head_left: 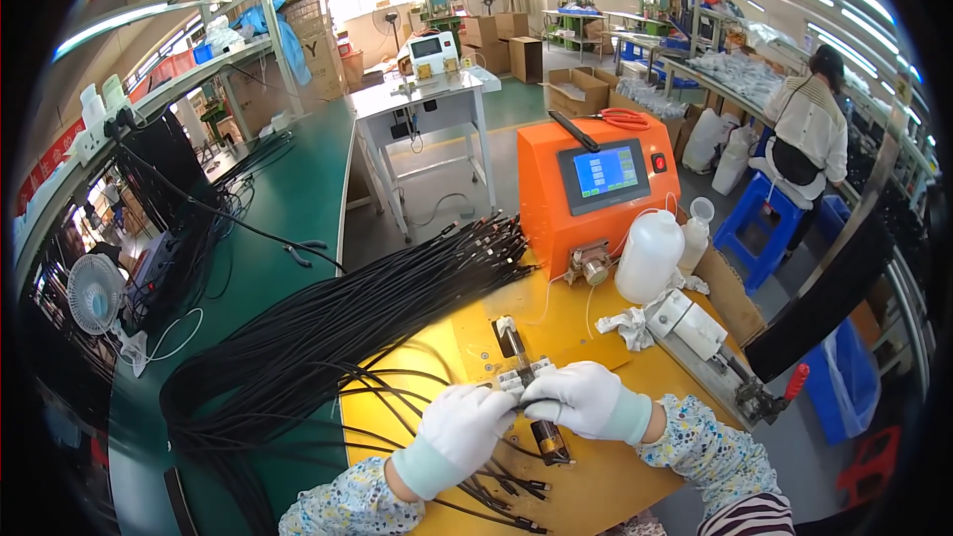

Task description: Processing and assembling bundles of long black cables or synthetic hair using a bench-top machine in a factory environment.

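Note:
My left hand (457, 434) and my right hand (584, 400), both in white gloves, meet over a small metal fixture (524, 377) on the yellow worktop (606, 457). Their fingers are pinched together on a thin black cable, mostly hidden by the gloves. A dark cylinder (547, 440) lies just below the fingers, in line with the fixture. To the left stretches a large bundle of black cables (328, 328), its connector ends fanned out toward the orange machine. Several loose cable ends (511, 516) lie near the left wrist.
Behind the fixture stands an orange machine (541, 179) with a screen, red-handled pliers (623, 119) on top. A white bottle (650, 258) and a red-handled toggle clamp (797, 380) are on the right. Grey pliers (303, 251) lie on the green table (288, 199). A person (809, 129) sits at back right.

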`<state>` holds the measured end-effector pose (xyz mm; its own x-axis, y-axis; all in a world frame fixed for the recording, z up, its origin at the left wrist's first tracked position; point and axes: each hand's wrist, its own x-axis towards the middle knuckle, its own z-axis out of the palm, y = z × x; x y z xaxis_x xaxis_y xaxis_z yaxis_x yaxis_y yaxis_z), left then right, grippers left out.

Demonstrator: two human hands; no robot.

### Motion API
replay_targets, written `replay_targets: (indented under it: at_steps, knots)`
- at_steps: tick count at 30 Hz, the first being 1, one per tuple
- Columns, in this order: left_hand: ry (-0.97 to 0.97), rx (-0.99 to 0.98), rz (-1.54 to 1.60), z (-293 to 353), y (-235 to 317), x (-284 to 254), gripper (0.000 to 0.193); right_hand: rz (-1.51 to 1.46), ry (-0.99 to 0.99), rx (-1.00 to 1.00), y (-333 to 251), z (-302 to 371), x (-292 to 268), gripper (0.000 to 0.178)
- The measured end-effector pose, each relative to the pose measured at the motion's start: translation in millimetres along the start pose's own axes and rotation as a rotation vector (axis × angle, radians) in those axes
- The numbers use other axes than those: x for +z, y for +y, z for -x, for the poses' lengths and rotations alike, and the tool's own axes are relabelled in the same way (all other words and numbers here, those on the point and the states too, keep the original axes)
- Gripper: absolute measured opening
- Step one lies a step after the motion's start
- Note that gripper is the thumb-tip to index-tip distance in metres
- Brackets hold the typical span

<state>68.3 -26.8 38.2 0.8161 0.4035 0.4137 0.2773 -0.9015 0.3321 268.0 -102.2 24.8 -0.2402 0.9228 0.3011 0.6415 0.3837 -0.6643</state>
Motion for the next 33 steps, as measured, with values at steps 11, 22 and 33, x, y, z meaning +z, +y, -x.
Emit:
replay_targets:
  at_steps: [11,22,33]
  knots:
    - [0.057,-0.020,0.118,2.2,-12.6,27.6,0.021,0.045,0.078,-0.005,13.5,-1.7,4.9,0.014]
    - [-0.035,0.083,-0.298,8.2,-30.3,40.4,0.043,0.266,0.103,0.029,37.0,-9.9,-3.6,0.013]
    - [-0.376,0.095,-0.234,4.2,-23.8,9.6,0.083,1.125,-0.119,-0.038,96.6,-140.7,0.2,0.006]
